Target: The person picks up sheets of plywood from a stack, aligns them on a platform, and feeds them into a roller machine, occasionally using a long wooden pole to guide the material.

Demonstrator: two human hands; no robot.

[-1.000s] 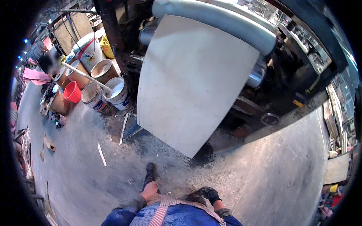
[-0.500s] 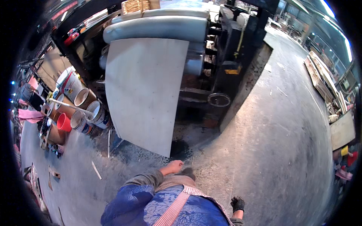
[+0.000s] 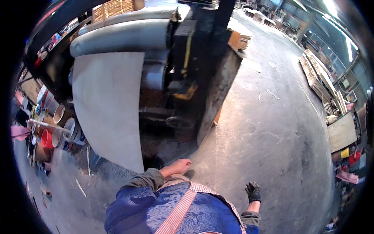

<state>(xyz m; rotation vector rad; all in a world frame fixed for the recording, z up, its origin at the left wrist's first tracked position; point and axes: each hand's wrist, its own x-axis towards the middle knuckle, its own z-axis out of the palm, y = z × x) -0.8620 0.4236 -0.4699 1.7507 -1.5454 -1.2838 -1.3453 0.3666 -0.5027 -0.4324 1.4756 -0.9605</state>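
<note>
My left hand [image 3: 177, 167] is bare and held in front of my waist. Its fingers are curled in, and nothing shows in them. A dark glove covers my right hand [image 3: 253, 191], which hangs out at my right side with its fingers loosely bent and no object in it. Ahead on the left, a large pale wooden sheet [image 3: 109, 105] slopes down from the rollers [image 3: 124, 37] of a dark machine [image 3: 200, 54]. The sheet's lower edge comes down near my left forearm, and neither hand touches it.
Buckets [image 3: 73, 130], one of them a red bucket [image 3: 47, 139], stand left of the sheet with a pale stick across them. A machine side plate [image 3: 222, 89] borders the concrete floor [image 3: 269, 136]. Stacked boards [image 3: 315, 76] lie at the far right. Wood scraps are scattered about.
My view has turned right, so the machine, sheet and buckets sit farther left. My right hand has come up and forward a little. The left hand stays in front of my waist.
</note>
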